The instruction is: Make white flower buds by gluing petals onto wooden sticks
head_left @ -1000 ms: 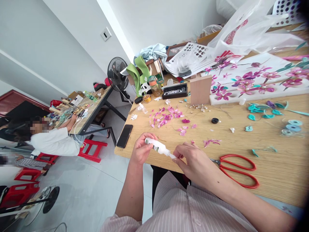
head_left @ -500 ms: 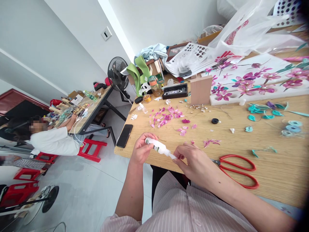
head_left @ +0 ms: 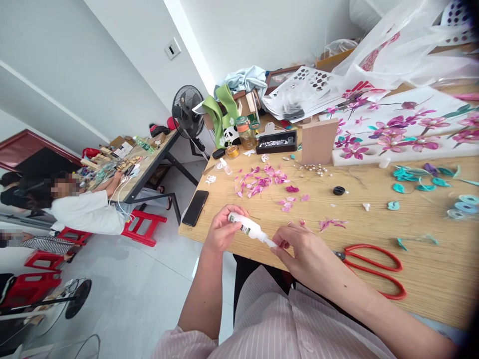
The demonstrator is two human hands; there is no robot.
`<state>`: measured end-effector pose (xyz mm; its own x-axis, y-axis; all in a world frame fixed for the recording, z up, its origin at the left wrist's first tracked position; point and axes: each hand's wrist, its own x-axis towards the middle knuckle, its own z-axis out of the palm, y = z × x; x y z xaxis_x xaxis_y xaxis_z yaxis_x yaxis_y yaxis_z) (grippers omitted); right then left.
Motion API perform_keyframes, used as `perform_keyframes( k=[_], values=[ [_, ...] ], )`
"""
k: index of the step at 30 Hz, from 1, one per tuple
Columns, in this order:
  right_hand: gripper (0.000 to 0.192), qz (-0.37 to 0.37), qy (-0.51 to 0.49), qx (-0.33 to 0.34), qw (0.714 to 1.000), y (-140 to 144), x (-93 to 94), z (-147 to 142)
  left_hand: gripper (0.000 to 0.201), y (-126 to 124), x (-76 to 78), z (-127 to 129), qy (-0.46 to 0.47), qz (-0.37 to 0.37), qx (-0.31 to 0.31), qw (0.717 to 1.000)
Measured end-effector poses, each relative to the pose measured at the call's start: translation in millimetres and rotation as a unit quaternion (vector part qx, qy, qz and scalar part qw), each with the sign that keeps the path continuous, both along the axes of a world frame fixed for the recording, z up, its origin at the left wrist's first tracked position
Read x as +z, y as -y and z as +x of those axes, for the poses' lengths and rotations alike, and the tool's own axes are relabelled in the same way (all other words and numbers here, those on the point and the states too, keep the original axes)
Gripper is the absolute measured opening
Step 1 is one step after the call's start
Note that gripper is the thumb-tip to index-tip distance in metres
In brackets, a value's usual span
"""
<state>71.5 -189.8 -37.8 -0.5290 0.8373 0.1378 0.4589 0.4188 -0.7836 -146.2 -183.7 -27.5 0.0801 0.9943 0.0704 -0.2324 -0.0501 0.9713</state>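
My left hand (head_left: 221, 230) grips a small white glue bottle (head_left: 247, 227) at the near edge of the wooden table (head_left: 430, 269), nozzle pointing right. My right hand (head_left: 304, 252) pinches at the nozzle tip with thumb and fingers; whatever it holds there is too small to make out. Loose pink paper petals (head_left: 262, 180) lie scattered on the table just beyond my hands. Red-handled scissors (head_left: 370, 267) rest to the right of my right hand.
A black phone (head_left: 195, 208) lies at the table's left corner. Teal paper pieces (head_left: 415, 174), a small black cap (head_left: 339, 190), a wooden block (head_left: 319, 141), a black tray (head_left: 277, 142), jars and a flower artwork board (head_left: 404, 130) sit further back. A fan (head_left: 185, 112) stands left; another person (head_left: 80, 212) sits at the far table.
The camera view shifted slightly, so everything sits a bit right and lower. My hands keep the same hold on the bottle and its tip.
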Motion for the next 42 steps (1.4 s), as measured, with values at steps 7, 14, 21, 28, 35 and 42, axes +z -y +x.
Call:
perform_keyframes(
  k=[7, 14, 21, 28, 35, 42],
  values=[
    [0.013, -0.015, -0.001, 0.004, 1.000, 0.4, 1.4, -0.6, 0.022, 0.4, -3.0, -2.1, 0.002, 0.009, -0.017, 1.000],
    [0.013, -0.008, 0.003, 0.005, 1.000, -0.1, 1.3, -1.4, 0.020, 0.0, -3.5, -3.0, 0.008, 0.010, -0.028, 1.000],
    [0.013, -0.012, 0.006, 0.002, 1.000, -0.5, -0.1, 0.5, 0.022, -0.2, -3.5, -3.0, 0.008, 0.000, -0.023, 1.000],
    [0.012, -0.017, 0.008, 0.000, 1.000, -0.7, -0.6, -0.7, 0.021, -0.8, -4.5, -2.7, 0.015, -0.001, -0.024, 1.000],
    [0.011, -0.021, 0.012, 0.001, 1.000, 0.5, 0.5, 0.4, 0.022, -0.5, -5.8, -2.7, 0.013, -0.004, -0.018, 1.000],
    [0.012, -0.020, 0.009, -0.002, 1.000, 0.8, 1.2, -2.0, 0.020, 0.0, -5.9, -3.2, 0.019, -0.001, -0.022, 1.000]
  ],
)
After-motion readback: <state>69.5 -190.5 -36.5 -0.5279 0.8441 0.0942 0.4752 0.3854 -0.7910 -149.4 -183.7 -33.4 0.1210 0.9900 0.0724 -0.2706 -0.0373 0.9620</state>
